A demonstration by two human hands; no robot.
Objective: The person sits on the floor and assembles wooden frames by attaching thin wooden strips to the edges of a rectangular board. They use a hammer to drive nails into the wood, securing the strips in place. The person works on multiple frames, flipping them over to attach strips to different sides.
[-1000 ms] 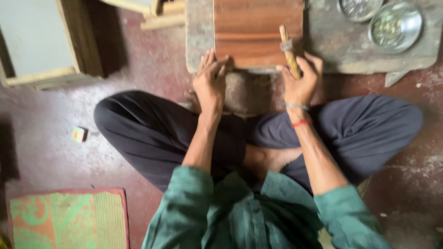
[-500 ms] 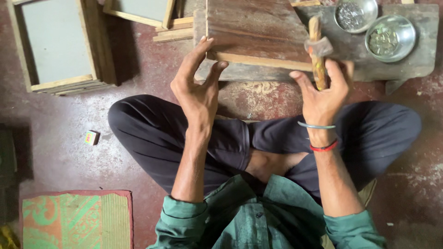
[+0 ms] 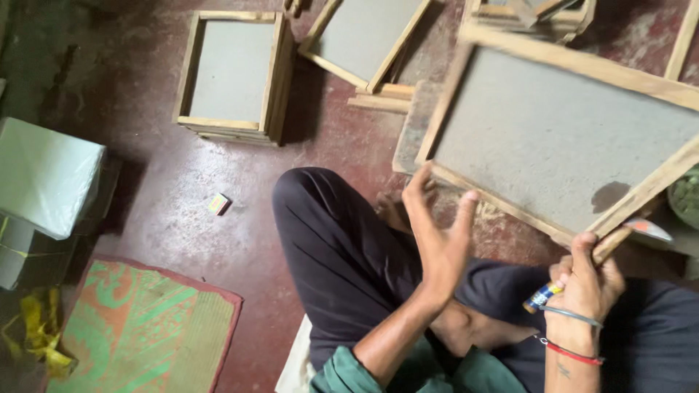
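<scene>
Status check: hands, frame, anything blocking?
Left hand open, fingertips on frame edge. Right hand grips tool at frame's near corner. Nothing blocking.

A stack of framed boards sits on the red floor, with more frames beside it. A small matchbox lies nearby. A green-orange mat and a white box sit left.
</scene>
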